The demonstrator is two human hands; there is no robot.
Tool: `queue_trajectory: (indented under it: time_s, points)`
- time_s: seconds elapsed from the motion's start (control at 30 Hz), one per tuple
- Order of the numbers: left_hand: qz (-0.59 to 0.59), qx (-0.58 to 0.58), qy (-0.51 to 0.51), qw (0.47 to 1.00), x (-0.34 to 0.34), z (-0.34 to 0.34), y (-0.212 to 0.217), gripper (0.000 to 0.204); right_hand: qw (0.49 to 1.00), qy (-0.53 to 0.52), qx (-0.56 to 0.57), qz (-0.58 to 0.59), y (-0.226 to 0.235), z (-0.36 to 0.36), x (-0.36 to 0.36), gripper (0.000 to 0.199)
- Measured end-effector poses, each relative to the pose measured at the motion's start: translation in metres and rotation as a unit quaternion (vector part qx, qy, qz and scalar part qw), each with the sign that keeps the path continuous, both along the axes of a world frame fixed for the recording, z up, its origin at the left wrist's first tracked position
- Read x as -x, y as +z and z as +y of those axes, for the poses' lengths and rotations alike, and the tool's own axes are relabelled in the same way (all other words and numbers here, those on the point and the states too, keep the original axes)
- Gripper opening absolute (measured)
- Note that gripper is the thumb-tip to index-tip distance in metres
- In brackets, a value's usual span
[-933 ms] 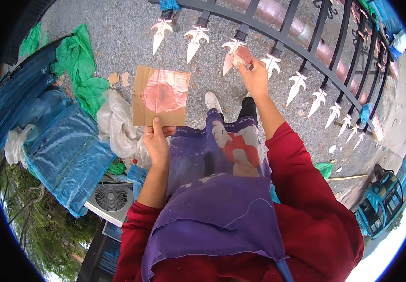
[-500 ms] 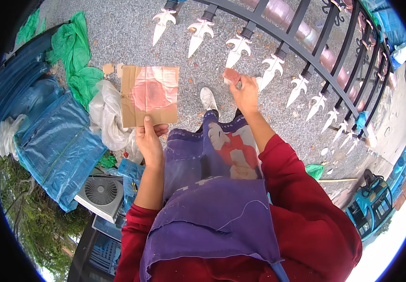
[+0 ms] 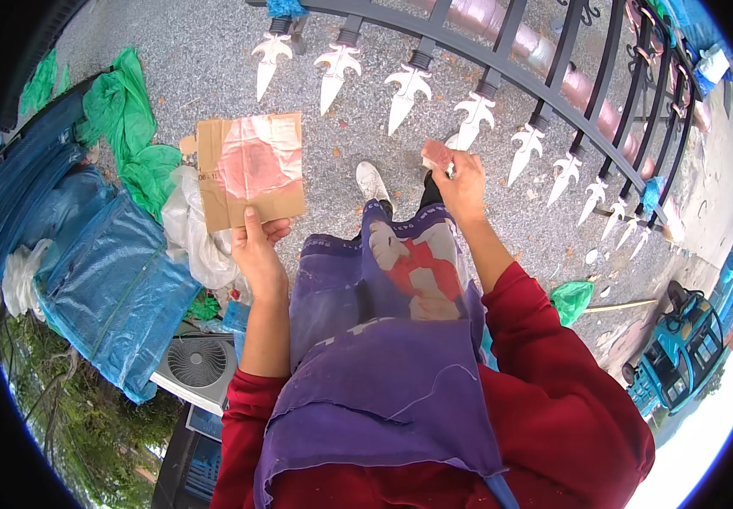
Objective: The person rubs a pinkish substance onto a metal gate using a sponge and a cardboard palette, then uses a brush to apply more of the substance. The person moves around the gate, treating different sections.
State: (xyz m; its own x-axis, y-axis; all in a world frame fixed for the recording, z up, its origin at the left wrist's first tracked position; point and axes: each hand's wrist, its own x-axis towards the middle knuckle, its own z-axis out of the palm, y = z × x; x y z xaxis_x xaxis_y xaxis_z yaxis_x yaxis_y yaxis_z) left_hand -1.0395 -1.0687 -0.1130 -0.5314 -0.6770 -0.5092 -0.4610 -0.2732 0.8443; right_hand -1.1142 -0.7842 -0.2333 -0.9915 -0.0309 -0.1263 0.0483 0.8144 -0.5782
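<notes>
Gripping creased brown cardboard [image 3: 252, 172], smeared glossy pink with darker centre, by its near edge in left hand [image 3: 260, 252]; pinching pinkish, pale-edged pad [image 3: 437, 155] in right hand [image 3: 465, 184], near pale spear tips [image 3: 474, 117].

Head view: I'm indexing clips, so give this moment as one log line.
left hand: holds pink-stained cardboard | right hand: holds pink pad | nearby: pale fence spikes

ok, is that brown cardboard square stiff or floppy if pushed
The brown cardboard square is probably fairly stiff: it spreads flat though the left hand has its grip only at the lower edge. It's likely light, since one hand supports it, and may bend along its creases.
</notes>
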Motion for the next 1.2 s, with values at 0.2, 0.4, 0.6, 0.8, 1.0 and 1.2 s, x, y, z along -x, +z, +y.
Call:
queue_trajectory:
  time_s: [0.2,0.4,0.6,0.8,1.0,1.2]
  points:
    - [-0.003,-0.019,-0.04,0.999,0.003,-0.001,0.001,0.027,0.99,-0.1,-0.006,0.102,0.004,0.044,0.054,0.019]
    - [0.003,-0.007,-0.071,0.997,0.021,0.002,0.019,0.028,0.997,-0.06,-0.026,-0.042,-0.021,0.021,-0.039,0.018]
    - [-0.03,-0.001,-0.069,0.997,0.015,-0.013,0.01,0.028,0.975,-0.204,-0.011,-0.085,0.028,0.058,-0.052,0.017]
    - [-0.006,-0.027,-0.123,0.992,0.029,0.004,0.019,0.03,0.961,-0.269,-0.016,0.053,0.005,0.123,0.002,0.021]
    - [0.016,-0.019,-0.097,0.995,0.037,0.01,0.032,0.028,0.966,-0.233,-0.034,-0.102,-0.007,0.091,-0.093,0.024]
    - [-0.001,-0.016,-0.115,0.993,0.033,-0.002,0.033,0.028,0.953,-0.302,0.022,-0.017,0.019,0.1,-0.105,0.024]
